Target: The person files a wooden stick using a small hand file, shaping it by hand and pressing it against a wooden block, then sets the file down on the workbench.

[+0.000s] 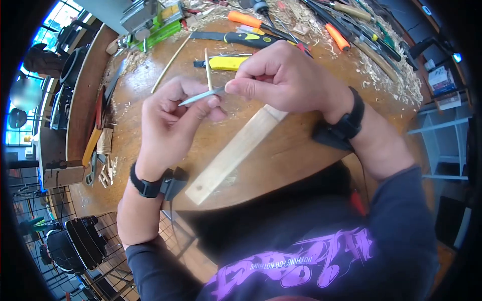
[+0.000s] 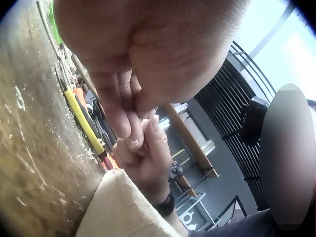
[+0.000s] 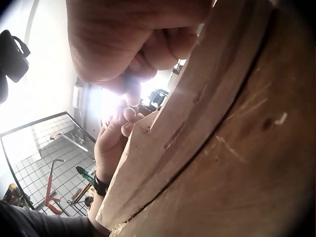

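Above the table, my left hand [image 1: 168, 118] pinches a thin wooden stick [image 1: 208, 65] that points away from me. Crossing its lower end is a pale grey pointed strip [image 1: 198, 96], its tip toward the left. My right hand [image 1: 283, 75] grips the strip's other end between thumb and curled fingers. Both hands' fingertips nearly meet in the left wrist view, where the palm of my left hand [image 2: 148, 54] hides the stick. In the right wrist view, my right hand [image 3: 133, 39] hides most of the strip.
A flat wooden board [image 1: 236, 155] lies below the hands. Behind them are a yellow cutter [image 1: 226, 63], a black-and-yellow handled tool [image 1: 251, 39] and another thin stick [image 1: 170, 65]. Wood shavings, orange-handled tools and a green-based vise [image 1: 163, 32] line the far edge.
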The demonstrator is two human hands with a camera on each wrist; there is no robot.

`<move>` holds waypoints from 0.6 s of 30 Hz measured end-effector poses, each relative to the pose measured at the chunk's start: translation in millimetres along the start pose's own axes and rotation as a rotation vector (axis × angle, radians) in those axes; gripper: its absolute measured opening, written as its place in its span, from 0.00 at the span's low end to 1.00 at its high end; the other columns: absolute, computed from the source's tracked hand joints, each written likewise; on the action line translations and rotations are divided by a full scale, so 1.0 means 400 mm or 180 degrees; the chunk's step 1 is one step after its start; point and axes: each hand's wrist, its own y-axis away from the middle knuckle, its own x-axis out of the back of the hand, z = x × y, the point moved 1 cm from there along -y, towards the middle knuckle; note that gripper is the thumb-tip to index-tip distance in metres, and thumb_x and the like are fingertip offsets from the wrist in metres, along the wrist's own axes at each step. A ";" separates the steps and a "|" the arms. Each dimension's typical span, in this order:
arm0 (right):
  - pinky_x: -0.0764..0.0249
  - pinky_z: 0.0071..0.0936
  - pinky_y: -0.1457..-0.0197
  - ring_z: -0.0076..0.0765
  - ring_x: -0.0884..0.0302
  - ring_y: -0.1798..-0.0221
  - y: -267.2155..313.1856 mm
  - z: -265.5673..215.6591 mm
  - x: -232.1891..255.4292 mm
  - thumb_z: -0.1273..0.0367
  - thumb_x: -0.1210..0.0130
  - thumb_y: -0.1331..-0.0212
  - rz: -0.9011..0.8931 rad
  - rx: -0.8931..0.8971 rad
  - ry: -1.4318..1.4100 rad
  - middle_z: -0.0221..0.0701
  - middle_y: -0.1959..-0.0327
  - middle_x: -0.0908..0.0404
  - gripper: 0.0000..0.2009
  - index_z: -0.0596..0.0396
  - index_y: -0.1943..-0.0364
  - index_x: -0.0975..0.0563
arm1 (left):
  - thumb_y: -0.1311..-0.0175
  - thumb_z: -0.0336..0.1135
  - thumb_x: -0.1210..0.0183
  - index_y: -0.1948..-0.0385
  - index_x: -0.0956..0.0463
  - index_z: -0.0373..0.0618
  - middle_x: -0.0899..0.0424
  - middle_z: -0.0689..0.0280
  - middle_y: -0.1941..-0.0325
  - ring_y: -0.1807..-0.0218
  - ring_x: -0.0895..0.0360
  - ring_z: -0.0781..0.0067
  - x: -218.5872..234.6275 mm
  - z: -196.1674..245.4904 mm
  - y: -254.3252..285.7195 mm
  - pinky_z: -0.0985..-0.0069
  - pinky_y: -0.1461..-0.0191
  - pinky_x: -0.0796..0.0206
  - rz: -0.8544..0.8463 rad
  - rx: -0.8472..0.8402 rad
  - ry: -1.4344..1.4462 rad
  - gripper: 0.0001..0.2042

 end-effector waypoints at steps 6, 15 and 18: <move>0.37 0.31 0.72 0.24 0.36 0.78 -0.001 0.004 -0.005 0.62 0.31 0.29 0.0039 -0.0027 -0.0138 0.31 0.83 0.27 0.14 0.60 0.68 0.13 | 0.22 0.22 0.37 0.52 0.18 0.33 0.08 0.60 0.57 0.56 0.09 0.75 -0.004 0.003 0.002 0.78 0.49 0.17 0.0025 -0.0073 0.0022 0.04; 0.36 0.28 0.71 0.20 0.33 0.77 0.004 0.012 -0.015 0.62 0.31 0.28 0.0112 0.0060 -0.0169 0.28 0.81 0.23 0.13 0.59 0.64 0.11 | 0.22 0.25 0.36 0.51 0.18 0.33 0.08 0.57 0.56 0.60 0.10 0.73 -0.006 0.002 0.007 0.74 0.50 0.17 0.0003 -0.0014 0.0043 0.05; 0.34 0.23 0.69 0.16 0.30 0.73 0.007 0.024 -0.001 0.64 0.32 0.26 0.0064 0.0058 -0.0224 0.25 0.78 0.20 0.12 0.60 0.63 0.11 | 0.22 0.25 0.35 0.50 0.18 0.32 0.07 0.59 0.57 0.58 0.08 0.74 0.017 -0.008 0.006 0.79 0.52 0.15 -0.0023 -0.0124 0.0250 0.07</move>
